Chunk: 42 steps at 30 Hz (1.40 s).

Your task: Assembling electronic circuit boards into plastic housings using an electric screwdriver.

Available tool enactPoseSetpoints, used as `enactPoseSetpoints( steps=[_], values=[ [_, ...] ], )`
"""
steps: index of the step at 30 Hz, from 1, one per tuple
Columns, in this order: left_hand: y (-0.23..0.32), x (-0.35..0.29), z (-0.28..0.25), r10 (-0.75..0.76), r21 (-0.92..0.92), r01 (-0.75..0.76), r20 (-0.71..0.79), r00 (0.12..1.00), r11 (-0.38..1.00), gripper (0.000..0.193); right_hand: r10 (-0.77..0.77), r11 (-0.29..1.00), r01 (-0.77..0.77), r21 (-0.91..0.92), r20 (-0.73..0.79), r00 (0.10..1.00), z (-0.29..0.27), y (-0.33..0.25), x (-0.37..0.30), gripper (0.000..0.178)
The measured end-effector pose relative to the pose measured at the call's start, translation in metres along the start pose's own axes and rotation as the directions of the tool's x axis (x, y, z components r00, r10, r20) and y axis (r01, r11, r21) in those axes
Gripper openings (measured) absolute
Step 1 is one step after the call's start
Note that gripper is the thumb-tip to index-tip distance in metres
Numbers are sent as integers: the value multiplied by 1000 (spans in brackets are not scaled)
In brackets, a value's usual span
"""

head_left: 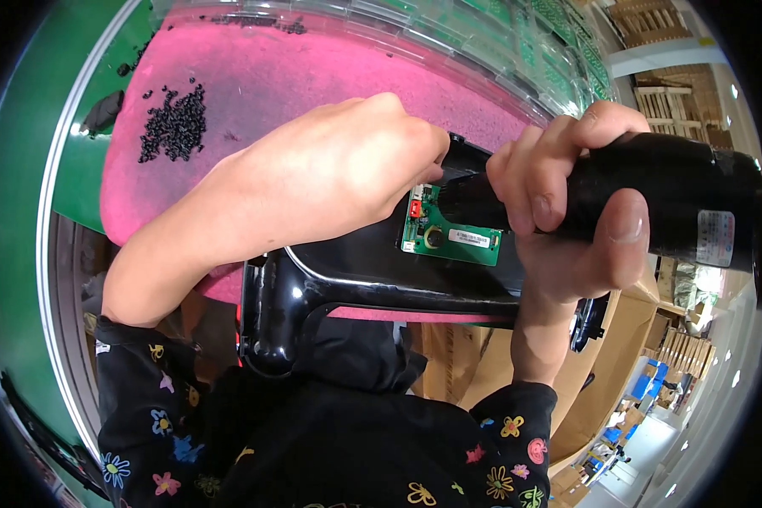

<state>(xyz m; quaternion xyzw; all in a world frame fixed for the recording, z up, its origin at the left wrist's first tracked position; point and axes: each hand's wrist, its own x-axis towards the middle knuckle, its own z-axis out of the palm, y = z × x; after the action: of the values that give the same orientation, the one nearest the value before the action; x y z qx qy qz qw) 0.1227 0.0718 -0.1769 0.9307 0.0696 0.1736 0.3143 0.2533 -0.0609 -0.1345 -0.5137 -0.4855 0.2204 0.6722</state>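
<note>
A green circuit board point(457, 246) with a white label, a red connector and a round black part lies on a glossy black plastic housing point(356, 284). My right hand point(567, 178) is wrapped round a thick black power screwdriver point(669, 186), held almost level, its narrower end over the board's right part. The tip is hard to make out against the black housing. Curled over the board's far left corner is my left hand point(356, 161). Its fingertips are closed and bent down out of sight, so what they hold, if anything, is hidden.
A pink mat point(254, 72) covers the green table, with a pile of small black screws point(173, 125) at the left. Clear plastic trays point(449, 42) with green boards stand along the back. An open cardboard box point(605, 372) is at the lower right.
</note>
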Motion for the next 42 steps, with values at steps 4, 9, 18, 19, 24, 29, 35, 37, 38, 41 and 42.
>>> enactPoseSetpoints(
  steps=[4, 9, 18, 19, 24, 29, 35, 37, 38, 41, 42],
  values=[
    [-5, 6, 5, 34, -92, -32, 10, 999, 995, 15, 36, 996, -39, 83, 33, 999, -11, -1, -2, 50],
    [-7, 7, 3, 161, -137, -152, 59, 985, 979, 19, -121, 916, 73, 395, 96, 988, -33, 6, -2, 45],
    [-1, 14, 10, 337, -233, -307, 100, 936, 923, 19, -122, 749, 148, 646, -84, 989, -50, -22, -11, 30],
    [-1, 13, 11, 336, -231, -306, 107, 936, 924, 19, -113, 742, 141, 655, -86, 990, -50, -22, -11, 30],
    [0, 14, 15, 315, -191, -299, 55, 948, 935, 19, -96, 756, 127, 643, -83, 992, -54, -23, -11, 30],
    [4, 17, 12, 306, -244, -295, 6, 952, 924, 22, -109, 730, 147, 668, -99, 989, -56, -22, -11, 32],
    [1, 18, 14, 353, -280, -335, 14, 936, 899, 24, -124, 721, 153, 675, -91, 988, -53, -23, -14, 32],
    [4, 18, 10, 311, -300, -293, 11, 950, 908, 24, -126, 725, 160, 670, -99, 987, -52, -23, -15, 32],
    [5, 18, 8, 312, -299, -294, 15, 950, 908, 24, -138, 715, 151, 682, -74, 988, -53, -21, -14, 33],
    [6, 18, 7, 300, -298, -267, 69, 951, 917, 24, -172, 753, 168, 636, -57, 983, -56, -19, -18, 35],
    [6, 18, 9, 344, -200, -339, -11, 939, 919, 23, -191, 794, 189, 577, -57, 980, -57, -18, -20, 37]
  ],
)
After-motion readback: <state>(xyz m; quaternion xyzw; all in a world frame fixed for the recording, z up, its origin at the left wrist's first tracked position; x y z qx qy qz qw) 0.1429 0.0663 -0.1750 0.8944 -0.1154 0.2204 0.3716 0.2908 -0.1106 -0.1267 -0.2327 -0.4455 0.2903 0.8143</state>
